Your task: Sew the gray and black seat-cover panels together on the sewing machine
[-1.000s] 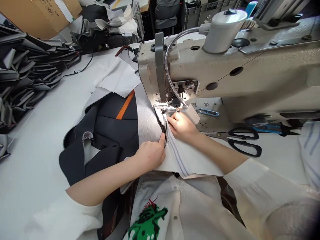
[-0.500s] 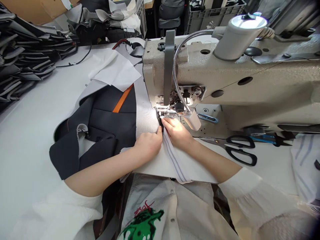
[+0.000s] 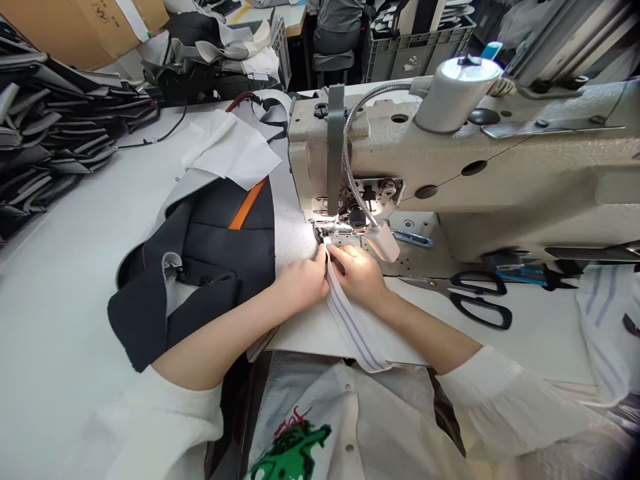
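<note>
My left hand point(image 3: 303, 283) is closed at the right edge of a dark padded fabric piece point(image 3: 215, 227), over its pale mesh border point(image 3: 293, 243), with the thumb close to the needle area. Between my hands runs a white elastic band point(image 3: 353, 327) with blue-grey stripes, its lower end hanging over the table's front edge. My right hand point(image 3: 361, 275) pinches that band near its top, just before the presser foot of the sewing machine point(image 3: 440, 160). The fingertips of both hands nearly meet, and what lies under them is partly hidden.
Black-handled scissors point(image 3: 480, 300) lie right of my right hand, near blue-handled pliers point(image 3: 530, 277). A small lamp head point(image 3: 383, 241) hangs close above that hand. Stacked dark pieces point(image 3: 50, 127) fill the far left. A seated person point(image 3: 340, 27) is at the back.
Both hands have come slightly back from the needle, and my right fingers have changed their hold on the band. The camera view has tilted up a little.
</note>
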Motion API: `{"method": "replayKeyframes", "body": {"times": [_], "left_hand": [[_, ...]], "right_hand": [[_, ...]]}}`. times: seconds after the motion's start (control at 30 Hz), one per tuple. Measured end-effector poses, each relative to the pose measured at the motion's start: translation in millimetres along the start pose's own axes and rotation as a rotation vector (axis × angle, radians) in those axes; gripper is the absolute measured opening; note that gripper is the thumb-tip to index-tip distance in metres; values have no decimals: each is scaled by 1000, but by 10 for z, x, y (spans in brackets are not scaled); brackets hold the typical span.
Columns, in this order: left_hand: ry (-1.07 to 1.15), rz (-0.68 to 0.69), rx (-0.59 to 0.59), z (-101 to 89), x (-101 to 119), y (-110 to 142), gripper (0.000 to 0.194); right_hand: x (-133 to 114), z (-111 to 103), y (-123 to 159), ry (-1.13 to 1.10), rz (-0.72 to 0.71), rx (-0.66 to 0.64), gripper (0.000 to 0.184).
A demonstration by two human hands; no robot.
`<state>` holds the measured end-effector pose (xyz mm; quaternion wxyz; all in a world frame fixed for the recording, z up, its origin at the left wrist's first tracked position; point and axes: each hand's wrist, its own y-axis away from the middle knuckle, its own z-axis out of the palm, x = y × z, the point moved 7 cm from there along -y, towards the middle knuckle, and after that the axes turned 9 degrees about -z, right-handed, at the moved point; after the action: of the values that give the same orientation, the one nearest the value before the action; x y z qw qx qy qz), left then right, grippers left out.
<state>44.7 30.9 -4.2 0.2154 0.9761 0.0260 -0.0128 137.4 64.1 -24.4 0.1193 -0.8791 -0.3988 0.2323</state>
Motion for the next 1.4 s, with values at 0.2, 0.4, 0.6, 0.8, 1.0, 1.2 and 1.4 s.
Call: {"method": "replayKeyframes", "body": {"times": [0.2, 0.4, 0.6, 0.8, 1.0, 1.2, 1.4], "left_hand": [[179, 33, -99, -34, -81, -153, 80], [204, -1, -145, -22, -100, -273, 80], [255, -6, -33, -64, -91, -301, 72], [0, 51, 150, -46, -51, 74, 56], [-56, 43, 191, -9, -43, 173, 49], [-187, 113, 229, 142, 1, 236, 48], [-96, 118, 239, 148, 26, 99, 45]], "right_hand": [[-90, -8, -32, 103, -133, -100, 30], [-171, -41, -47, 244, -219, -131, 32], [-43, 31, -93, 248, -105, -242, 39], [35, 66, -131, 186, -45, -293, 43], [87, 69, -101, 159, -32, -216, 42], [143, 12, -51, 119, 3, -49, 30], [-67, 32, -55, 99, -223, -47, 30]]}}
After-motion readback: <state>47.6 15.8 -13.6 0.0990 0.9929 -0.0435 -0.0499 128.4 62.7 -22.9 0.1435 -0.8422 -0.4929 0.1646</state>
